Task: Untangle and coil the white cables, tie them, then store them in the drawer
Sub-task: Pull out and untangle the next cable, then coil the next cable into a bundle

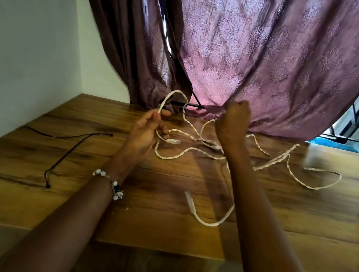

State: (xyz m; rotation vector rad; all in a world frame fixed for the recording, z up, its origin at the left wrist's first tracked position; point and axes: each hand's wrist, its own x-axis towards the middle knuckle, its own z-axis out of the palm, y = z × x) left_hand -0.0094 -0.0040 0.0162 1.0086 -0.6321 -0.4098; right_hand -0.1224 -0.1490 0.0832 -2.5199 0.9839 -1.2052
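white cables (194, 151) lie tangled across the desk (80, 169); our left hand (145, 129) pinches a loop, right hand (233, 124) fisted on a strand. coiling, tying, storing remain.

Under both hands the tabletop (166, 201) is wood-grain with a soft sheen. The white cables (183, 152) by the left hand (145, 132) look twisted and matt, with smooth plastic plugs. Behind the right hand (233, 124) hangs patterned woven cloth, the curtain (272, 57).
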